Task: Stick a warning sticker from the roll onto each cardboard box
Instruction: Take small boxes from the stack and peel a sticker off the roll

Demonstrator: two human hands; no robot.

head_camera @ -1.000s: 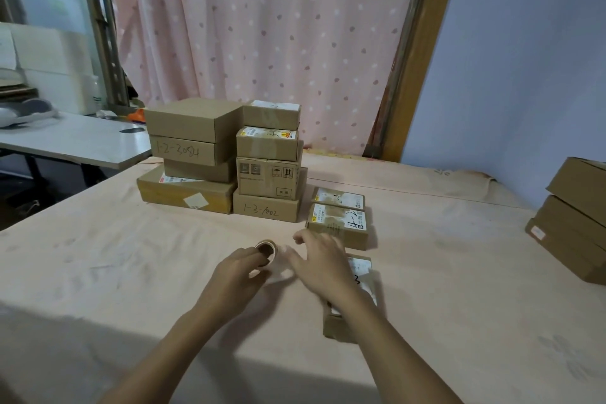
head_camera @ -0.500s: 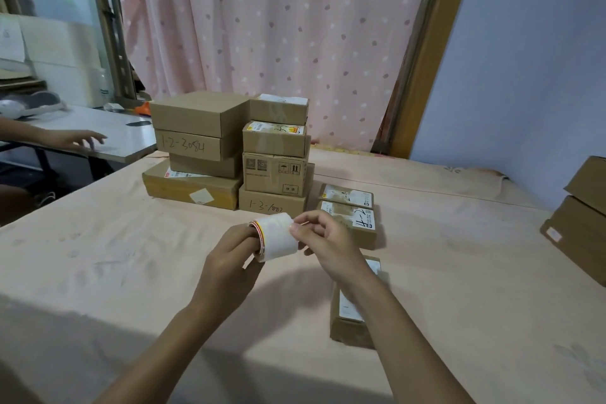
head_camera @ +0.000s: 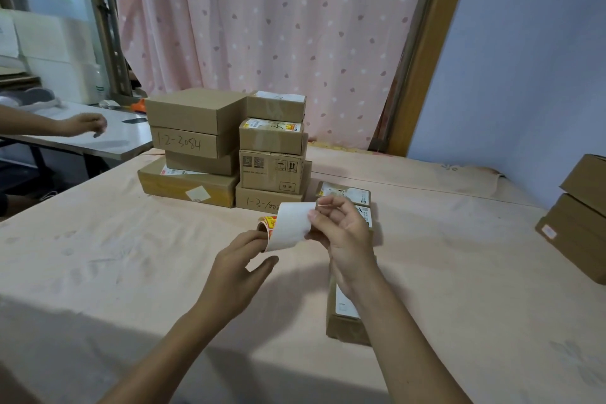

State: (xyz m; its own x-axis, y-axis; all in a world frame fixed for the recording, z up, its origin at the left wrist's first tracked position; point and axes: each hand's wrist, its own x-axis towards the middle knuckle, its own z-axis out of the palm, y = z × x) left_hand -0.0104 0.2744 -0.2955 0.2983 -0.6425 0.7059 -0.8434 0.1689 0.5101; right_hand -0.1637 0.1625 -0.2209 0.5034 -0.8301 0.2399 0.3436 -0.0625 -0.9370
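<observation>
Roll [head_camera: 288,229] between left grip [head_camera: 237,267], right grip [head_camera: 344,236]

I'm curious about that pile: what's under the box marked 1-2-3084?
A plain brown box, itself on a wide flat box. Their tops are mostly covered.

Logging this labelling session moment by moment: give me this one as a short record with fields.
left hand: holds the roll above the table
right hand: pinches the free end of the white strip pulled from the roll
stickers: red and yellow, visible on the roll
stacked boxes: two stacks side by side at the back
near box: flat, under the right forearm
right boxes: stacked at the table's right edge
other hand: another person's, over the side table
</observation>
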